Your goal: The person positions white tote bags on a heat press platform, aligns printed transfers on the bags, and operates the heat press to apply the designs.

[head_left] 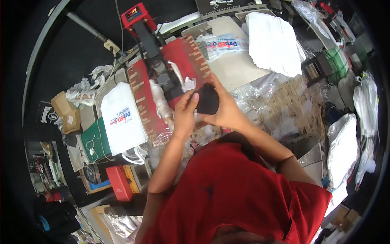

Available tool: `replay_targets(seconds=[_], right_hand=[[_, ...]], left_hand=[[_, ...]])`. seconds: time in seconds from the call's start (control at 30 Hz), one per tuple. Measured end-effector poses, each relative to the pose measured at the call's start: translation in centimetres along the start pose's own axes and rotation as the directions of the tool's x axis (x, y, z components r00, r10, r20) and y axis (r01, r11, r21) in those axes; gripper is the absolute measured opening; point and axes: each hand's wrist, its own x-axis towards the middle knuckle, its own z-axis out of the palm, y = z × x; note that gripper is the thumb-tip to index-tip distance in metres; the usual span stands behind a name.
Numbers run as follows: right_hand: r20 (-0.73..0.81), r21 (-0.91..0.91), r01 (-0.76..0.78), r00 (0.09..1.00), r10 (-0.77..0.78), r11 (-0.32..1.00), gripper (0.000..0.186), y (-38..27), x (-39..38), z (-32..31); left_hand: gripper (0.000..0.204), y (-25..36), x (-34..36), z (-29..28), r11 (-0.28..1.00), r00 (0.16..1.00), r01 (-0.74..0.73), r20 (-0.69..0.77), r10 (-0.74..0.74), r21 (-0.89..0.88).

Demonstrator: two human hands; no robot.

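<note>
black rounded object [208, 100] | tilted | held between left hand [185, 109] and right hand [226, 109]

The press [149, 44] blocks left of the hands [226, 109], but room opens above the beige board [233, 72].

The handheld piece [209, 100] is black, the bag [115, 101] white with blue-and-red print.

Both hands [226, 109] hold a black object [208, 100] beside a red-and-black press [148, 44].
</note>
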Motion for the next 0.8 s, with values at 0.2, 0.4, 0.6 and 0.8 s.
replay_targets(seconds=[0.2,0.4,0.6,0.8], right_hand=[[0.141,0.019,-0.067,0.988,0.064,0.998,0.067,3.9,0.1,-2.1],[0.153,-0.034,-0.403,0.902,0.403,0.915,0.063,12.4,4.9,-6.5],[-0.021,-0.493,-0.583,0.750,0.662,0.645,0.090,33.6,9.0,-4.3],[-0.154,-0.613,-0.253,0.967,0.201,0.748,0.065,34.7,9.9,-0.8]], left_hand=[[0.020,-5.1,2.8,0.8,0.981,0.981,0.193,-0.026,-0.194,-0.036],[0.049,-2.1,3.5,3.5,0.892,0.944,0.309,0.010,-0.331,0.330],[0.051,-0.3,0.6,-0.1,0.966,0.973,0.225,0.014,-0.229,0.124],[0.046,1.5,-3.7,-4.7,0.984,0.909,0.175,-0.381,-0.168,-0.018]])
